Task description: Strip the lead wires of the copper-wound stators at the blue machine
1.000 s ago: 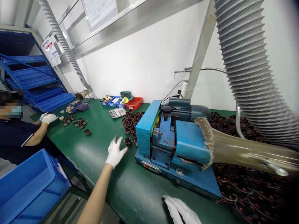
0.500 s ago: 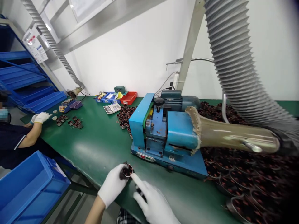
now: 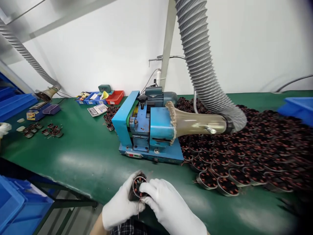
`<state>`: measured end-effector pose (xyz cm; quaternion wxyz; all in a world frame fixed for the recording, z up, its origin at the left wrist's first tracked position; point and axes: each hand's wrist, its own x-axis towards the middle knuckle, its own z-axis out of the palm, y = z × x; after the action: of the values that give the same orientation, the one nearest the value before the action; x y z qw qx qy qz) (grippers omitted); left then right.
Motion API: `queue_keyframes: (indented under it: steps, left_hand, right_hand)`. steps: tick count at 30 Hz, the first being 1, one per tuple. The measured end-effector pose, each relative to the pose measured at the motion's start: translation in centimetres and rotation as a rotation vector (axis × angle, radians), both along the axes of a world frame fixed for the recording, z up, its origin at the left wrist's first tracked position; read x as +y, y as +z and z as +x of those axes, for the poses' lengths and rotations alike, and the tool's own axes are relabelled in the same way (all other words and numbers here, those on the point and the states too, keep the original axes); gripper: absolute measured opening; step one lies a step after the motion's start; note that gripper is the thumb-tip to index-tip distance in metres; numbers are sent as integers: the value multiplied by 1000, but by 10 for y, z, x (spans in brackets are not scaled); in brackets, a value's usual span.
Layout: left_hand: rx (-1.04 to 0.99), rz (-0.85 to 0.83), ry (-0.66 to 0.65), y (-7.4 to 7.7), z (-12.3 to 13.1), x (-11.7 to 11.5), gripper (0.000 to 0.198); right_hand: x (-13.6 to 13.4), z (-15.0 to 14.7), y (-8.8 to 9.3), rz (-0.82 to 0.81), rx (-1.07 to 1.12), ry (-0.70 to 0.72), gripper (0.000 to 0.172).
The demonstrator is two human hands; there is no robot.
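A small round motor housing (image 3: 138, 188), with a metal rim and dark inside with copper-coloured bits, is tilted toward me above the near edge of the green bench. My left hand (image 3: 123, 202), in a white glove, is wrapped round its side. The gloved fingers of my right hand (image 3: 163, 199) are bent together at the right side of the rim, with fingertips over the opening. Whether they also pinch a thin wire there I cannot make out. Thin wires hang below the housing.
A blue belt machine (image 3: 141, 130) stands behind my hands, joined to a grey ribbed hose (image 3: 198, 49). Many similar housings (image 3: 227, 186) crowd the bench (image 3: 80, 166) at right. Small bins (image 3: 115, 97) and a calculator (image 3: 97, 110) lie behind. A co-worker's gloved hand (image 3: 4, 129) shows far left.
My view has swung to the right. My right hand has moved from pointing beside the rim to bent fingers on it. The left hand still holds the motor housing.
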<state>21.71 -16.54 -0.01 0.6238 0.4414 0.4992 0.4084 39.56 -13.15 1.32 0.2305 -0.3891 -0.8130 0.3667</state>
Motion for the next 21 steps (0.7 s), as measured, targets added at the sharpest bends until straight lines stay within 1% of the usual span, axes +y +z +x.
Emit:
queue_keyframes:
  steps: [2,4,5,6,8,10,12,14,16,18,19,20,21]
  left_hand:
    - [64,14,-20,10,22,3,67]
    - [176,65,7,17,38,4,59]
    - [238,121,24,18,44,5,56]
    - [293,194,36,19,49,5,53]
    - [364,360,50,17,56,6,48]
    - [412,490,38,14,61,9,46]
    - [453,566,15,13,63,12,48]
    - [471,623,16,12,65,15,51]
    - [469,665,34,12,68,16,49]
    - [459,680,38,13,71,17,43]
    - [451,677,37,14,73,17,39]
    - [440,665,45,14,75,18,36]
    - [427,642,67,14,78,20,36]
  right_hand:
    - [-3,12,6,-252,302,-111,26]
    - [-2,19,9,-518,637,-269,31]
    - [-1,21,11,-604,763,-351,33]
    - [1,21,12,-652,846,-420,34]
    - [6,20,16,-667,893,-512,33]
    - [10,16,20,-614,860,-511,22]
    - [13,14,23,-533,830,-489,14]
    - [17,15,26,-486,868,-505,14]
    - [23,22,27,-541,980,-520,13]
    - [31,33,29,-623,1151,-536,14]
    - [35,39,29,-628,1240,-565,16]
    - [38,44,28,-596,1305,-614,18]
    - [39,47,26,-539,1319,-668,19]
